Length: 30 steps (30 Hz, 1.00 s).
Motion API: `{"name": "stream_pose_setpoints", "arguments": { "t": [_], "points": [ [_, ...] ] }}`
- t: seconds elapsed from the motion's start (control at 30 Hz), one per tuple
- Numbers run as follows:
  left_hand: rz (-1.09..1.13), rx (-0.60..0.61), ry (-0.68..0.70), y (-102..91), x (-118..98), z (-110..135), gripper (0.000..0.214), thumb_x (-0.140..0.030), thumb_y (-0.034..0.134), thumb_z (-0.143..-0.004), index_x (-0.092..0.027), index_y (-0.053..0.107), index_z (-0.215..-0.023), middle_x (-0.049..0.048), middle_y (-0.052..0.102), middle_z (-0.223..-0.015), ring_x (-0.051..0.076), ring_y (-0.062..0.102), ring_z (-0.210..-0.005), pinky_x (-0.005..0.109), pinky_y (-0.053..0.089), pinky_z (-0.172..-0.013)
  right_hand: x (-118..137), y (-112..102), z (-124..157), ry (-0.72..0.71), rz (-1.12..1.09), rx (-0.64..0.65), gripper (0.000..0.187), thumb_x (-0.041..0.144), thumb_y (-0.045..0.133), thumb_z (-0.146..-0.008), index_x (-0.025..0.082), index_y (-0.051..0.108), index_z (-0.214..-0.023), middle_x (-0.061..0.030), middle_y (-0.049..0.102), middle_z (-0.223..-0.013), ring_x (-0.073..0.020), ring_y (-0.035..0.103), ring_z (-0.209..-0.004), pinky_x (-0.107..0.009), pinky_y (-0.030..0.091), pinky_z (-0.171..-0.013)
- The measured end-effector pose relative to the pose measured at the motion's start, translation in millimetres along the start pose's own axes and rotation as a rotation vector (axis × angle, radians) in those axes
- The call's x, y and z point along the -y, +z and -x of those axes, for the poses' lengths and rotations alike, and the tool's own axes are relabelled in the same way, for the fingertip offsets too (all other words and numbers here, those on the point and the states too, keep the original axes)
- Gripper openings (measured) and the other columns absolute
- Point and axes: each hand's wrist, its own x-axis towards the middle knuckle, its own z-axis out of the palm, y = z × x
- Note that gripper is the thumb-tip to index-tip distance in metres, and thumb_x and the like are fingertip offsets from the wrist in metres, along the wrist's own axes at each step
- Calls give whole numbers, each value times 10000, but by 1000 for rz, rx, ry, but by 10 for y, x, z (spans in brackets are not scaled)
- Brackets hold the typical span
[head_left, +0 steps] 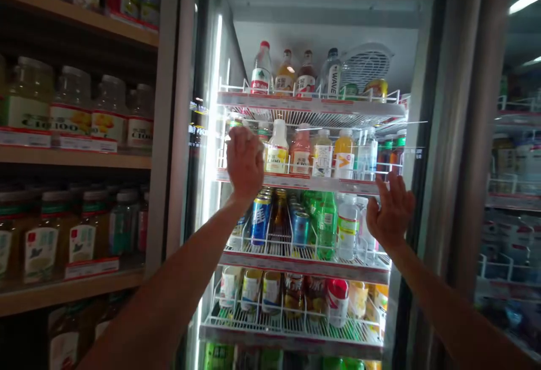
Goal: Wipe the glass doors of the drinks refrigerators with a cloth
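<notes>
Both my arms reach forward to an upright drinks cooler (304, 260), whose lit shelves hold bottles and cans. My left hand (245, 161) is raised before the second shelf, back towards me, fingers up and foreshortened, with nothing visible in it. It hides part of that row, just left of a white-capped bottle with a yellow label (278, 147). Lower on the right, my right hand (392, 209) has its fingers spread and holds nothing. It overlaps the right end of the shelf edge, near a clear bottle (347, 228). Whether either palm touches door glass, I cannot tell.
Wooden shelves (76, 156) on the left carry rows of large capped bottles. Green bottles (326, 223) and a blue can (260, 218) stand on the cooler's third shelf. A metal door frame (459, 133) runs down the right, beside another stocked cooler (511, 190).
</notes>
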Motion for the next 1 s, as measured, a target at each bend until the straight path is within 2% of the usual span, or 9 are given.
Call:
{"name": "stream_pose_setpoints", "arguments": {
  "t": [0.13, 0.2, 0.4, 0.57, 0.63, 0.73, 0.8, 0.93, 1.0],
  "points": [
    [72, 290, 603, 101, -469, 217, 410, -242, 404, -899, -225, 435, -1308, 15, 324, -1479, 208, 139, -1409, 415, 237, -1146, 4, -15, -8, -2, 4, -4, 467, 312, 402, -886, 191, 439, -1336, -137, 404, -1422, -274, 351, -1331, -482, 280, -1038],
    [88, 352, 750, 110, -469, 193, 396, -271, 413, -901, -242, 448, -1294, 7, 336, -1473, 194, 150, -1406, 400, 220, -1151, 7, -16, -9, -3, -7, -6, 465, 316, 402, -886, 191, 444, -1332, -139, 407, -1420, -273, 350, -1331, -481, 279, -1038],
    [-2, 36, 2, 166, -174, -230, 412, -242, 338, -912, -173, 448, -1303, 86, 315, -1478, 241, 121, -1411, 489, 190, -1147, 10, -1, -4, 21, 15, 0, 473, 324, 384, -887, 192, 440, -1338, -138, 413, -1415, -266, 346, -1333, -469, 262, -1049],
    [83, 338, 711, 229, -556, -24, 399, -276, 387, -907, -237, 455, -1298, 0, 360, -1461, 193, 145, -1406, 395, 202, -1157, -5, -10, -3, -14, 17, -4, 482, 305, 405, -885, 198, 418, -1356, -136, 396, -1428, -262, 349, -1332, -458, 264, -1048],
    [59, 329, 667, 204, -438, -69, 393, -282, 376, -914, -243, 449, -1298, 4, 357, -1463, 183, 159, -1404, 395, 202, -1155, -4, -10, -2, -18, 13, -7, 493, 296, 416, -884, 204, 401, -1368, -134, 384, -1437, -263, 343, -1336, -455, 264, -1049],
    [-42, 91, 140, 151, -142, -246, 391, -248, 346, -916, -194, 455, -1287, 67, 335, -1470, 213, 142, -1408, 448, 207, -1146, 0, -3, 2, -11, 4, -4, 514, 282, 416, -880, 218, 370, -1388, -125, 366, -1450, -265, 336, -1340, -461, 261, -1051],
    [-56, 22, 3, 137, -105, -273, 390, -240, 350, -912, -163, 466, -1276, 98, 324, -1472, 236, 119, -1411, 464, 214, -1140, 0, 1, 4, -4, 2, -5, 521, 280, 412, -879, 223, 361, -1394, -123, 365, -1451, -269, 339, -1338, -469, 261, -1050],
    [51, 282, 588, 134, -275, -119, 380, -265, 396, -904, -218, 470, -1274, 29, 352, -1464, 209, 144, -1407, 406, 235, -1143, -8, 5, 1, -24, 9, -24, 501, 303, 409, -880, 226, 393, -1375, -133, 412, -1420, -275, 375, -1317, -467, 287, -1036],
    [66, 297, 667, 111, -202, -123, 380, -252, 397, -903, -227, 461, -1276, 24, 365, -1457, 190, 153, -1405, 406, 226, -1147, -7, 7, -1, -33, 8, -37, 496, 301, 409, -879, 221, 400, -1369, -136, 426, -1408, -273, 385, -1310, -467, 290, -1033]
  ]
}}
